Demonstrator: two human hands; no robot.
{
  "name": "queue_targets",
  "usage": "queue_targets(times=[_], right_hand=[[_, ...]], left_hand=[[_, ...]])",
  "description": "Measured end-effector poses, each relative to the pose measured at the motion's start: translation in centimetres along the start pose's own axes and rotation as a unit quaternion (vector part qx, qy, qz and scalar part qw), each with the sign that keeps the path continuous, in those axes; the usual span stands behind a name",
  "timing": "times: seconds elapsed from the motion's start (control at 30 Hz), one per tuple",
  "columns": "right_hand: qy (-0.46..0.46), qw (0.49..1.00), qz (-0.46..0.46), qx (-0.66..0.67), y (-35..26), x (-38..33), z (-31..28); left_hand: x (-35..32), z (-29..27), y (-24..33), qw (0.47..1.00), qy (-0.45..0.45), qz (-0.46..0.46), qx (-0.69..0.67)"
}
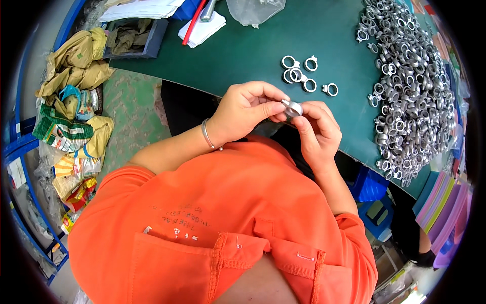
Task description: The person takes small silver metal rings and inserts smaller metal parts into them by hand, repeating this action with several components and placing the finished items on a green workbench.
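Observation:
Between my two hands, just over the near edge of the green table (228, 63), is a silver metal ring (292, 109) with a small lug on its side. My left hand (248, 107) pinches it at the lug with thumb and fingers. On the other side, my right hand (319, 129) grips the ring's rim between thumb and fingers. Several similar rings lie beyond my hands, among them a single ring (330, 89) nearest my right hand and another ring (311, 63) farther back. Fingers cover part of the held ring.
A large heap of metal rings (412, 96) covers the table's right side. At the far left are a red stick (195, 23), white papers (207, 33) and a grey bin (152, 43) with cloth. Sacks (71, 66) line the left floor. A blue stool (377, 218) stands at right.

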State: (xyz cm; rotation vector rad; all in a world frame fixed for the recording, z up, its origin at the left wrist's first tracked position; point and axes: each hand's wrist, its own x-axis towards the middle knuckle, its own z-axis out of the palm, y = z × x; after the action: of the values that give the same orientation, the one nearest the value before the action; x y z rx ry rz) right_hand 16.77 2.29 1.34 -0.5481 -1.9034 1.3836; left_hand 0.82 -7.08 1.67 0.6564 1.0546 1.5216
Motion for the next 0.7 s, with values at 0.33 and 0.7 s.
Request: queue_targets(times=[0.33, 0.7], right_hand=[[0.030, 0.998, -0.015, 0.046, -0.1, -0.6, 0.3], [0.012, 0.998, 0.055, 0.032, -0.1, -0.6, -0.1]], left_hand=[[-0.3, 0.4, 0.6, 0.999, 0.015, 0.033, 0.009], [-0.6, 0.3, 1.4, 0.999, 0.016, -0.018, 0.026]])
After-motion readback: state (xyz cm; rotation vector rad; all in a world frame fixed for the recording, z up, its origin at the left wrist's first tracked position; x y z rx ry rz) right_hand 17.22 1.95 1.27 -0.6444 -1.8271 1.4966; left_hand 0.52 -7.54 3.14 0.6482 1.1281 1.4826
